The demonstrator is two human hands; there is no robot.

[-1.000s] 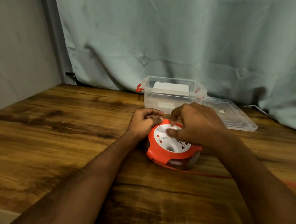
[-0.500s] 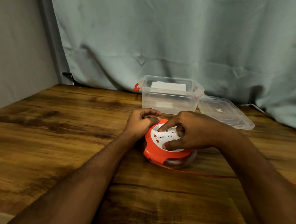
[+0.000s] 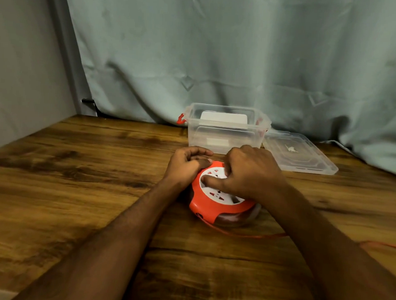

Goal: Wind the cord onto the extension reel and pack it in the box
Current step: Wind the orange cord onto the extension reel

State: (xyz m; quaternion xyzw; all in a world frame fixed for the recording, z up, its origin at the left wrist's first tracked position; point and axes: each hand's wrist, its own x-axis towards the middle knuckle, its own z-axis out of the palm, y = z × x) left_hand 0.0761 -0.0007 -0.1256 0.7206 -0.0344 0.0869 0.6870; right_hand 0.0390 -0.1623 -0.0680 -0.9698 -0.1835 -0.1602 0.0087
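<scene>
An orange extension reel (image 3: pixel 208 209) with a white socket face lies flat on the wooden table (image 3: pixel 74 188). My left hand (image 3: pixel 187 164) grips its far left rim. My right hand (image 3: pixel 249 171) rests on the white face with fingers curled and the thumb pressed on the disc. A thin orange cord (image 3: pixel 252 235) runs out from under the reel to the right, passing behind my right forearm. Behind the reel stands a clear plastic box (image 3: pixel 225 134) with red latches, open on top.
The box's clear lid (image 3: pixel 301 153) lies flat to the right of the box. A grey-green curtain (image 3: pixel 221 58) hangs along the back edge of the table, and a grey wall (image 3: pixel 24 58) closes the left side.
My right hand has turned on the reel's white face, from the near right side round to the far side. The left hand has stayed on the rim.
</scene>
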